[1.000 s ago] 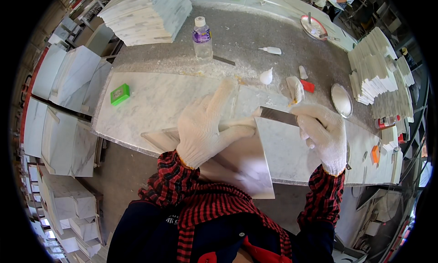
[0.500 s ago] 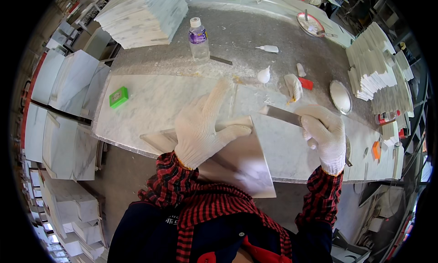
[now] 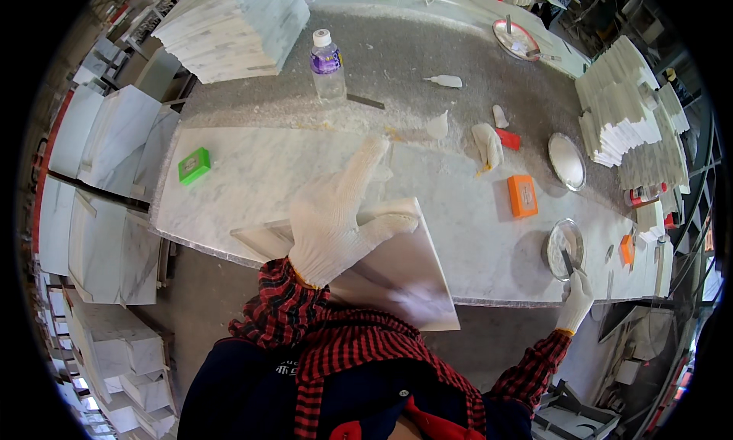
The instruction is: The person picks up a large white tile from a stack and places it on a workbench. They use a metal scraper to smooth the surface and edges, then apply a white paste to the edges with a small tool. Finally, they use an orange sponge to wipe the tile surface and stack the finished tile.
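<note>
My left hand (image 3: 324,230), in a white knit glove, lies over the upper part of a pale marble slab (image 3: 431,283). Its fingers are stretched out and its thumb points right along the slab's top edge. The slab extends past the table's front edge toward my body. At the right, my gloved right hand (image 3: 578,296) is closed on a flat metal spatula (image 3: 567,263). The spatula's far end dips into a round metal bowl (image 3: 576,232) containing whitish material. An orange block (image 3: 523,196) stands beyond that bowl.
A clear bottle (image 3: 328,77), a white squeeze tube (image 3: 445,81) and a second bowl of white material (image 3: 566,162) sit farther back. Marble stacks rise at far left (image 3: 229,31) and right (image 3: 622,108). A green block (image 3: 194,166) lies left. Another person's gloved hands show at the top right.
My right hand has moved right and nearer with the spatula, from above the table to the metal bowl. The orange block is now uncovered. My left hand stays on the slab.
</note>
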A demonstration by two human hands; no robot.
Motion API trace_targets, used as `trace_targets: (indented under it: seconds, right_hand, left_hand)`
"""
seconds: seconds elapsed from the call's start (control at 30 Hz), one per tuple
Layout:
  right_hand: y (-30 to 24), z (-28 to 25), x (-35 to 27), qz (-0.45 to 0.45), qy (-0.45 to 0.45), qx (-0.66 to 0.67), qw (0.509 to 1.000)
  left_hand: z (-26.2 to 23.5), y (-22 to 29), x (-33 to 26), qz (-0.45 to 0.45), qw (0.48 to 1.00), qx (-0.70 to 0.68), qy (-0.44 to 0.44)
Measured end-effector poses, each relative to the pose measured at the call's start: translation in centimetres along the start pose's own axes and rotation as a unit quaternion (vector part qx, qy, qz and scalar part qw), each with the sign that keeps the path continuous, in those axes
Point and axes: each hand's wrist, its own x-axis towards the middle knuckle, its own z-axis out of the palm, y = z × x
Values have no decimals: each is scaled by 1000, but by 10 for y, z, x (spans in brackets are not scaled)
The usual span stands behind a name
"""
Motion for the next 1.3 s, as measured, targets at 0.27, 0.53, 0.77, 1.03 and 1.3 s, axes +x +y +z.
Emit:
trace_targets:
  seconds: [0.27, 0.53, 0.77, 1.03, 1.3]
  right_hand:
    - [-30, 7, 13, -75, 0, -522, 850]
    - [-122, 162, -10, -206, -241, 118, 941]
    - [-128, 371, 12, -377, -124, -77, 915]
    - [-158, 334, 4, -311, -309, 58, 897]
    - [-252, 133, -64, -274, -513, -49, 812]
  left_hand:
    - [-3, 1, 1, 6, 1000, -8, 3]
    - [0, -4, -3, 9, 1000, -7, 14]
    - [-4, 0, 4, 36, 999, -17, 2]
    - [-3, -5, -3, 35, 999, 0, 15]
    - [-3, -2, -2, 14, 1000, -8, 11]
